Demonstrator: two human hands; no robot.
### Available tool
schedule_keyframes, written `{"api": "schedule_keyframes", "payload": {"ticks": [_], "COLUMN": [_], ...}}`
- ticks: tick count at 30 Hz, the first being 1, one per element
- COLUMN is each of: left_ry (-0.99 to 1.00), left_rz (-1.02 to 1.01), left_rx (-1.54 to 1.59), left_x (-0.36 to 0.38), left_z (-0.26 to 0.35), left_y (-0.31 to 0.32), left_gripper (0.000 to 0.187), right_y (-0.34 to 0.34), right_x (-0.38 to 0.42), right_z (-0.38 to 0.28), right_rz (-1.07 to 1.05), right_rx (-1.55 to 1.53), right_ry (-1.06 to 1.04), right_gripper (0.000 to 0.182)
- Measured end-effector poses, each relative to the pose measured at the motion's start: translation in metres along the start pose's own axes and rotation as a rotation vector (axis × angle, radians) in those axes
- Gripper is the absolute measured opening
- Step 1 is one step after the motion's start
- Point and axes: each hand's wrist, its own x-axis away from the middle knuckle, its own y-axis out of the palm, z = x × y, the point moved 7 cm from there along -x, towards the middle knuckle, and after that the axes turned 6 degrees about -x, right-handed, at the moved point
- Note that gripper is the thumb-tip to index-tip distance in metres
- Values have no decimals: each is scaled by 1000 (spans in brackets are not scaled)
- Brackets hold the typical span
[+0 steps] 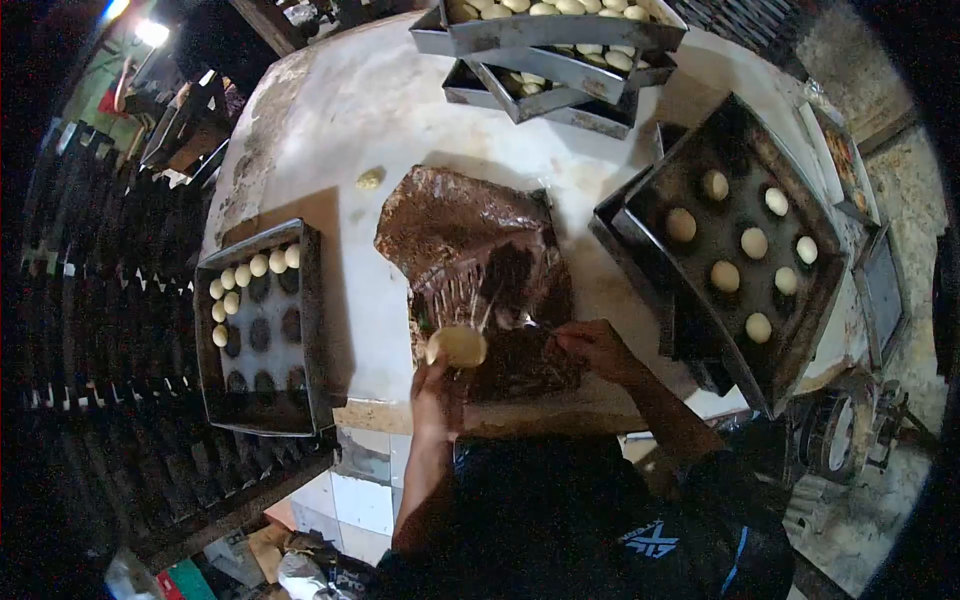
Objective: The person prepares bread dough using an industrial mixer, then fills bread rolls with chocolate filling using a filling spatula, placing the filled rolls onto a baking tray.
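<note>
Head view: left hand (pixel 435 388) fingers cradle dough (pixel 457 347) above the near edge of brown paste (pixel 505 272), mid-table (pixel 325 130). Right hand (pixel 598 347) fingers grip a spoon (pixel 528 321) at the paste. Risk: overfilling or hard spoon pressure could tear the dough.

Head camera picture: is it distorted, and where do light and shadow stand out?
Head view: yes, the table seems to bow and the corners go dark; head view: a lamp glares at upper left, and the utensil in the right hand glints; head view: a shadow lies beside the tray on the left.
</note>
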Motion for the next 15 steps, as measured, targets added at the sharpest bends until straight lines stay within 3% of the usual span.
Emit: {"api": "schedule_keyframes", "payload": {"ticks": [1,2,3,4,5,6,7,8,10,12,13,15], "left_ry": [-84,-107,-171,-231,-231,-213,-190,-181,-52,-26,-7,13], "left_rz": [-93,-201,-438,-676,-684,-544,-403,-407,-227,-216,-205,-237], "left_rx": [19,102,192,284,282,241,202,203,143,188,232,257], "left_x": [2,-12,-14,-4,-4,-10,-14,-10,2,14,20,42], "left_z": [-4,-22,-33,-27,-29,-33,-35,-35,-21,-7,1,16], "left_y": [15,18,22,40,41,34,25,24,7,2,0,0], "left_gripper": [42,41,40,39,39,38,37,37,36,35,36,36], "right_y": [8,17,27,30,35,38,38,34,30,27,33,52], "right_x": [8,18,31,38,42,44,48,52,58,54,53,63], "right_z": [-4,-34,-57,-57,-51,-46,-43,-37,-39,-27,-28,-71], "right_rz": [5,17,30,37,34,31,37,56,74,-45,-44,223], "right_rx": [-10,179,372,375,499,620,624,713,801,1076,1079,963], "right_ry": [12,-242,-498,-496,-409,-323,-331,-316,-307,-29,-36,-628], "right_gripper": [19,25,33,33,38,42,42,42,42,38,38,36]}}
